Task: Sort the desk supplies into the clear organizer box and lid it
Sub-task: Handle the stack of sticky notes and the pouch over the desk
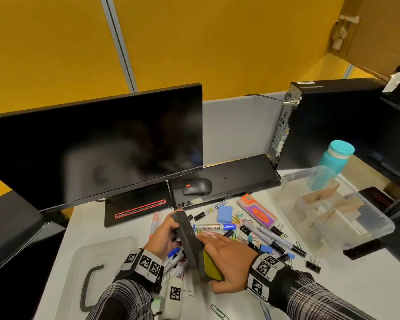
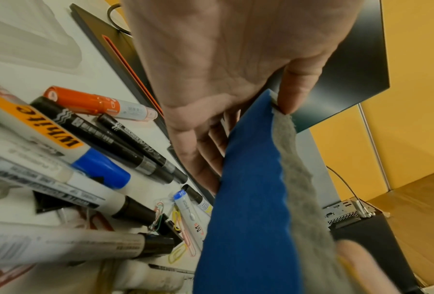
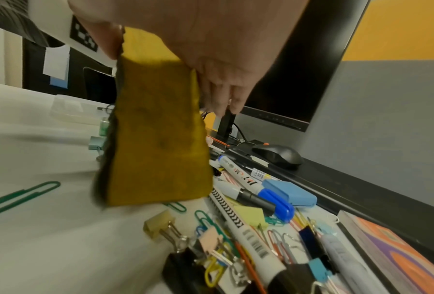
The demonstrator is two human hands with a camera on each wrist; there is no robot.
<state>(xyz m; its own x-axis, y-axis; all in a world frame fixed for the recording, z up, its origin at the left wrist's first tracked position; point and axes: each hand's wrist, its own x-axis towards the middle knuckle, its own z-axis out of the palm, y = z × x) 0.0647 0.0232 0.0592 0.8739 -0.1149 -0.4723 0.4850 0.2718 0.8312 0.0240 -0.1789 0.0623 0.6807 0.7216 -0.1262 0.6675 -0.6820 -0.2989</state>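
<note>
Above the desk I hold two whiteboard erasers side by side. My left hand [image 1: 165, 234] grips the blue eraser with grey felt [image 2: 248, 199], thumb on its far end, fingers behind it. My right hand [image 1: 226, 257] grips the yellow eraser with dark felt [image 3: 158, 149] from above. In the head view the felt edges [image 1: 188, 236] face up and the two erasers touch. The clear organizer box [image 1: 298, 173] with cardboard dividers stands open at the right. Its clear lid [image 1: 106, 250] with a black handle lies at the lower left.
Markers [image 1: 214, 227], paper clips and binder clips [image 1: 313, 265] lie scattered between my hands and the box, with a small blue case [image 1: 225, 214] and an orange-purple booklet [image 1: 258, 211]. Monitor [image 1: 95, 144], mouse [image 1: 198, 185], keyboard [image 1: 229, 176], PC tower [image 1: 328, 121] and teal bottle [image 1: 335, 158] stand behind.
</note>
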